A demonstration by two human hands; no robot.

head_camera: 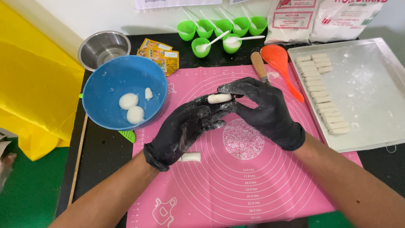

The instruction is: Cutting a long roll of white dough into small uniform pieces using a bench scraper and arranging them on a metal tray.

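Both my hands wear black gloves dusted with flour, held over a pink silicone mat (pixel 261 185). A short white dough stick (pixel 219 98) is pinched between the fingertips of my left hand (pixel 183 128) and my right hand (pixel 261 107). Another small dough piece (pixel 190 157) lies on the mat, partly under my left wrist. A blue bowl (pixel 105 82) to the left holds two round dough balls (pixel 131 108) and a smaller lump. On the right, a metal tray (pixel 371 97) carries a row of several shaped dough sticks (pixel 322 95).
An orange spoon (pixel 280 65) and a wooden-handled tool (pixel 258 65) lie at the mat's top edge. Several green cups (pixel 219 31) with white spoons, flour bags (pixel 325 19), yellow sachets (pixel 158 52) and a steel bowl (pixel 103 48) stand at the back. Yellow cloth (pixel 33 84) hangs at left.
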